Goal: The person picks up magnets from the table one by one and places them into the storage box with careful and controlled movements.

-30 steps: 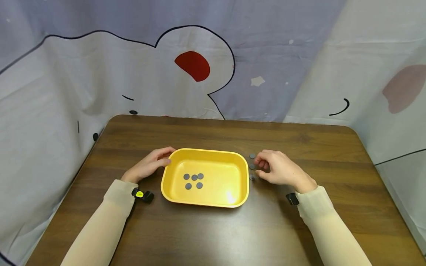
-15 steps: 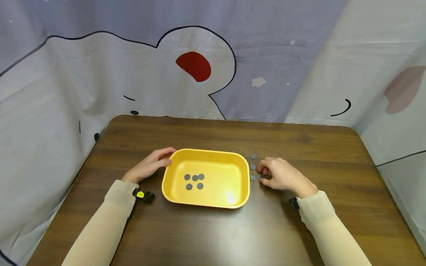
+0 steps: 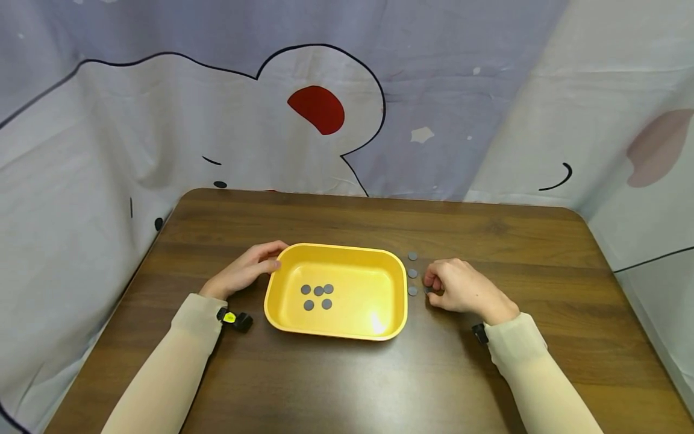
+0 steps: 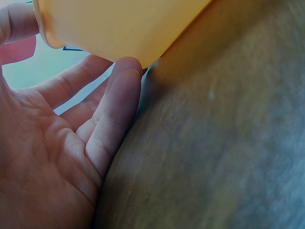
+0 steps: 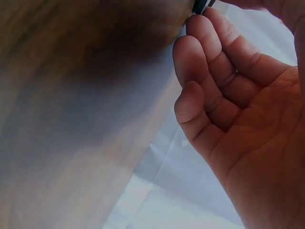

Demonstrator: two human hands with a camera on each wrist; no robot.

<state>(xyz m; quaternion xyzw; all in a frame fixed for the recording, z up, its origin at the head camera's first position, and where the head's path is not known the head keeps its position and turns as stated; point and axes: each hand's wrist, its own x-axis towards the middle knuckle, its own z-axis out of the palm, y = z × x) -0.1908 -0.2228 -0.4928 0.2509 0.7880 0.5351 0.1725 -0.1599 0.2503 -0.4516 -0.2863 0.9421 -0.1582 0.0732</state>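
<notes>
Main risk, my read: the small dark-grey round disc at the right hand could be slipping out. Likely cause: it's looking thin and flat, and only fingertips are holding it. It's sitting right of the yellow rounded-rectangular plastic tray, low over the brown wood-grain table; can't tell if it's touching the surface.

Second: three matching loose discs are lying in a column between tray and right hand, just beside the tray's right rim. A sideways swing of the fingers could be knocking the nearest one. Tray sliding right could be shoving all three.

Third, minor: five matching inside discs are lying in the tray's left half; a tug on the tray could be shifting them.

Pose: right hand is hanging low, thumb and index pinching the disc, other fingers curling in. Contact is partly hidden in the right wrist view. Left hand is gripping the tray's far-left corner, thumb at the rim, fingers bracing the outer wall. Forearms in cream sleeves are angling inward from the near side.
</notes>
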